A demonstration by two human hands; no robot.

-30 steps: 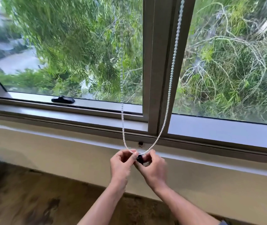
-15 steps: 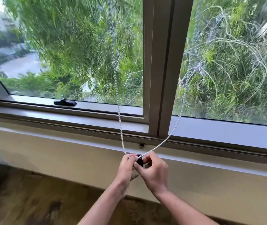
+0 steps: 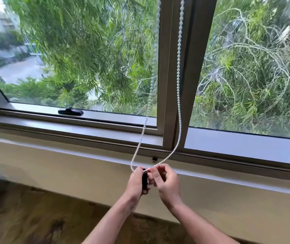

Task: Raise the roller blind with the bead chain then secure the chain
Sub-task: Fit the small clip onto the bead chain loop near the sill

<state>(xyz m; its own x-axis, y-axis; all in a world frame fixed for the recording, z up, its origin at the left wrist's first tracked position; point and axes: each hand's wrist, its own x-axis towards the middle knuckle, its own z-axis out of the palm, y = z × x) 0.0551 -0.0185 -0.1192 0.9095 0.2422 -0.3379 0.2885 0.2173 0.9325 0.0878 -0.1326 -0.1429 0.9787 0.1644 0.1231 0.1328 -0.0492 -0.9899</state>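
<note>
both hands close together below the sill, nearly touching. left hand (image 3: pixel 135 182) curled round a slim black chain clip (image 3: pixel 144 180), fingers wrapped on its far side, the clip upright and showing between the two hands. right hand (image 3: pixel 166 184) with thumb and forefinger pinched on the white bead chain (image 3: pixel 179 95) just where it meets the top of the clip; remaining fingers loosely bent, pressed near one another. bottom of the chain loop right at the fingertips: one strand rising from the left fingers, bowing outward, then climbing in front of the left pane; other strand leaving the right fingertips, swinging up and right, then running straight up along the grey centre mullion (image 3: pixel 188 71) and out of the top of view. roller blind itself out of view. small dark fixing (image 3: pixel 154 158) on the lower frame just above the right fingertips, apart from them. black window handle (image 3: pixel 70 111) lying on the frame well left of and above the left fingers. beige wall band (image 3: pixel 61 166) level with the fingers, wooden floor (image 3: pixel 40 217) below the wrists. green foliage beyond the glass
</note>
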